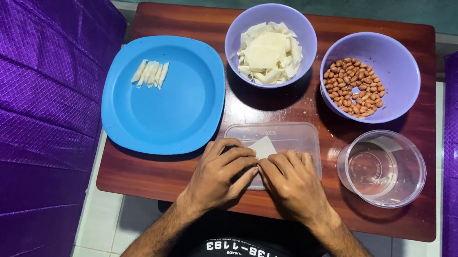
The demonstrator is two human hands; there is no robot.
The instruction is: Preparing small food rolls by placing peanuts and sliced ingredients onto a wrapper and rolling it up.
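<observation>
My left hand (221, 174) and my right hand (294, 183) rest side by side on a clear plastic lid (295, 138) at the table's near edge. Between their fingertips they pinch a small pale wrapper (264, 147), whose folded tip sticks up. A blue plate (183, 108) to the left carries a few rolled pale pieces (150, 73). Beyond the hands, one lilac bowl (237, 40) holds a pile of pale wrappers (269, 53). Another lilac bowl (404, 65) holds peanuts (352, 86).
A clear round container (382, 168) stands to the right of my hands. The brown wooden table (135, 171) is flanked by purple quilted cloth (6, 91) on both sides. White floor tiles show below the table's near edge.
</observation>
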